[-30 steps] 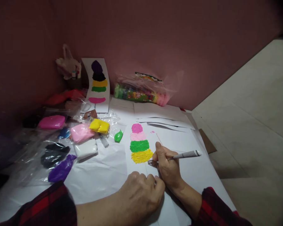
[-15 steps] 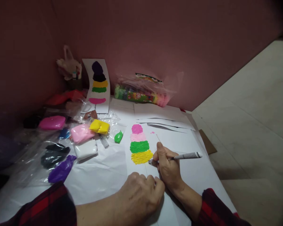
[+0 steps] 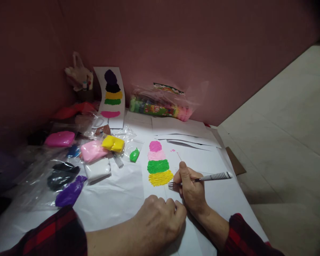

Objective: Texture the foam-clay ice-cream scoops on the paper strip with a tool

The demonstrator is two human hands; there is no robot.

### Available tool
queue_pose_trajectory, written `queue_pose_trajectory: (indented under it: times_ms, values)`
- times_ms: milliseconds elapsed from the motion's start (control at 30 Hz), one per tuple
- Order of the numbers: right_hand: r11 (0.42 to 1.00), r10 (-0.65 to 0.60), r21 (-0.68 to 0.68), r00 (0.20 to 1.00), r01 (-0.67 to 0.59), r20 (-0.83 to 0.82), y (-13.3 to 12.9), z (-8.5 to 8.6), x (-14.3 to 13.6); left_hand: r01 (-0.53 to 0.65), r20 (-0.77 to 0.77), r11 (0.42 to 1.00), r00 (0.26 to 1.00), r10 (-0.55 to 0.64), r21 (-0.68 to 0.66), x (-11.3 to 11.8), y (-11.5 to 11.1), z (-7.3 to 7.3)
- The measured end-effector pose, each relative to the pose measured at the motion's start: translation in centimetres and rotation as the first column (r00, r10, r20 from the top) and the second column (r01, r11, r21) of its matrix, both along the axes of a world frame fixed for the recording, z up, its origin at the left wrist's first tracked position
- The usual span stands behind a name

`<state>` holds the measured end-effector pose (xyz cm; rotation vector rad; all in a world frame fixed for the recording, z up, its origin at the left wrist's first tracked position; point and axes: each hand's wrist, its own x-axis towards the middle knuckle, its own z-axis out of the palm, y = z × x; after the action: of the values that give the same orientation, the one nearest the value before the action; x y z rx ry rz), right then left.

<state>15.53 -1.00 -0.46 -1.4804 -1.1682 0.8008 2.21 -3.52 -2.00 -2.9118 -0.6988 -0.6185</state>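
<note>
My right hand [image 3: 194, 190] grips a fork [image 3: 216, 176] with a patterned handle. Its tines point left, just off the lower right edge of a yellow clay band [image 3: 160, 178]. Above that band, on white paper [image 3: 156, 192], are a green band [image 3: 158, 166], a pale pink one [image 3: 156, 155] and a magenta round [image 3: 155, 146], all with a ridged surface. My left hand [image 3: 160, 220] rests on the paper below them, its fingers curled in; their undersides are hidden. A thin line and small pink specks [image 3: 173, 150] show beyond my right thumb.
Bagged clay lies at left: magenta [image 3: 60, 139], pink [image 3: 93, 151], yellow [image 3: 113, 143], white [image 3: 97, 169], black [image 3: 63, 176], purple [image 3: 70, 192] and green [image 3: 134, 155]. A card with coloured bands [image 3: 120, 80] leans on the wall beside a plastic pack [image 3: 160, 109]. Paper sheets [image 3: 184, 126] lie behind.
The fork has shifted slightly right, and its tines now sit a little farther from the yellow band. My left hand stays in place.
</note>
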Motion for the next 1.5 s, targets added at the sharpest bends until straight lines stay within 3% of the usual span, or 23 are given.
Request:
queue_pose_trajectory:
  times_ms: [200, 333, 533, 767, 1133, 1500]
  values:
    - [0.99, 0.141, -0.015, 0.99, -0.141, -0.03, -0.25, -0.05, 0.28, 0.002, -0.013, 0.999, 1.0, -0.002, -0.032, -0.03, -0.05, 0.28]
    - [0.967, 0.254, 0.02, 0.967, -0.255, 0.033, -0.27, -0.01, 0.34, 0.004, -0.005, 0.999, 1.0, -0.004, -0.033, -0.06, -0.07, 0.26]
    - [0.949, 0.316, -0.004, 0.947, -0.317, 0.057, -0.24, 0.35, 0.24, 0.001, 0.021, 1.0, 1.0, 0.0, -0.021, -0.03, -0.09, 0.1]
    - [0.947, 0.315, -0.054, 0.949, -0.316, -0.025, -0.29, -0.01, -0.01, -0.007, 0.009, 1.0, 1.0, 0.007, -0.009, -0.07, -0.11, 0.19]
    - [0.95, 0.31, -0.021, 0.937, -0.311, 0.159, -0.2, -0.3, 0.2, 0.002, -0.012, 0.999, 1.0, -0.003, -0.039, -0.02, -0.16, -0.02]
    - [0.966, 0.244, 0.04, 0.951, -0.255, 0.188, -0.4, -0.44, 0.21, -0.015, -0.013, 1.0, 1.0, 0.015, -0.017, 0.02, -0.14, -0.11]
